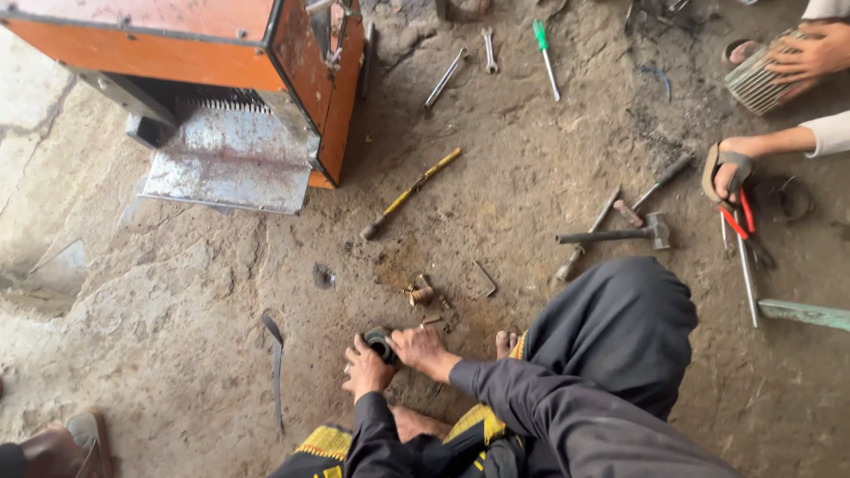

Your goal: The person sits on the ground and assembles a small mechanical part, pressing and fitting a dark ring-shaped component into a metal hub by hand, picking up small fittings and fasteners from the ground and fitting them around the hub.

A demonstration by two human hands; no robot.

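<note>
My left hand and my right hand both grip a small round dark metal part low on the dirt floor, between my knees. The left hand holds it from the left, the right hand from the right. Both arms are in dark sleeves. Just beyond the hands lie small rusty fittings and a bent hex key.
An orange metal machine stands at the top left. Scattered on the floor: a yellow-handled tool, a hammer, wrenches, a green screwdriver, red pliers. Another person's hands hold a ribbed part at the top right.
</note>
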